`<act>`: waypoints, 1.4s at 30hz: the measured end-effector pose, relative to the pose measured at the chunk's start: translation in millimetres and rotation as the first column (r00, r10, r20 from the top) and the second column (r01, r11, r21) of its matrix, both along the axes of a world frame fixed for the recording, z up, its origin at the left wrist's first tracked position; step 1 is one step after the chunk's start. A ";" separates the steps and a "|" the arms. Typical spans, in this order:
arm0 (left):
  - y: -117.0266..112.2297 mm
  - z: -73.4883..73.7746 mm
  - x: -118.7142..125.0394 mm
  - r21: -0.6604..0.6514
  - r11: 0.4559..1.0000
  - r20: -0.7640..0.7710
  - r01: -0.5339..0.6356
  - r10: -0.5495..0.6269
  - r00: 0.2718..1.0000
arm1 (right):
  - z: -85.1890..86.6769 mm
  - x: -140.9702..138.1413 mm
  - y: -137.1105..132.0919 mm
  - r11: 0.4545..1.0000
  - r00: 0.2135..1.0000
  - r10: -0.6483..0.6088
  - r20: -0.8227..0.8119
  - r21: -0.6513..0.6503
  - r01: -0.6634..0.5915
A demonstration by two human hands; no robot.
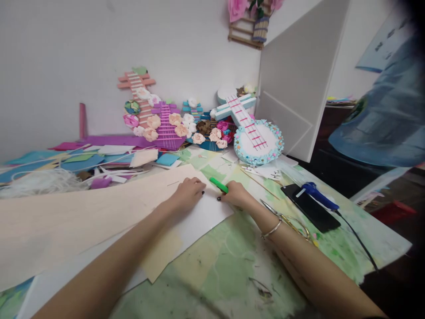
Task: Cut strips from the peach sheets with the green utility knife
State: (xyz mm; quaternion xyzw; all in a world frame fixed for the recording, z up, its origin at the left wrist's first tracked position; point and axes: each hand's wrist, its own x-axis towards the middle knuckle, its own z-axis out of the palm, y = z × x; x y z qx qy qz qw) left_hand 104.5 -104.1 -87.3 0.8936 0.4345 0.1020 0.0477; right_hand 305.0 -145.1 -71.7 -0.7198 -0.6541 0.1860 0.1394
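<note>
My left hand (188, 195) lies on a long peach sheet (126, 199), its fingers stretched out and pressing the sheet down near its right end. Beneath it is a white sheet (212, 212), whose right part is uncovered. My right hand (236, 195) is closed round a slim bright green tool (219, 185), shaped like a pen or a craft knife. The tool slants up to the left, and its working tip is hidden by my fingers. This hand rests by the right edge of the white sheet. A yellowish card (162, 261) sticks out from under the sheets.
Gold-handled scissors (294, 223) lie beside my right forearm. Further right, a blue glue gun (320, 197) rests on a black phone (310, 208), its cord over the table edge. Paper-flower instrument models (259, 137) stand against the wall. Coloured sheets and white cord (49, 181) cover the left.
</note>
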 end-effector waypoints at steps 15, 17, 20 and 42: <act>50.8 -15.3 20.0 -0.055 0.997 -0.071 -0.058 0.054 0.996 | -1.9 2.4 -15.4 0.996 0.995 0.092 0.034 0.004 -0.092; 52.5 -16.3 19.8 -0.065 0.996 -0.080 -0.056 0.050 0.996 | -1.6 -0.2 -17.9 0.994 0.993 0.108 0.050 0.008 -0.108; 54.3 -17.0 20.1 -0.070 0.996 -0.090 -0.053 0.047 0.995 | -1.4 -7.7 -24.6 0.991 0.986 0.132 0.097 0.017 -0.134; 55.8 -17.5 21.5 -0.042 0.998 -0.128 -0.048 0.043 0.991 | 0.4 -33.2 -44.3 0.955 0.867 0.255 0.428 0.031 -0.296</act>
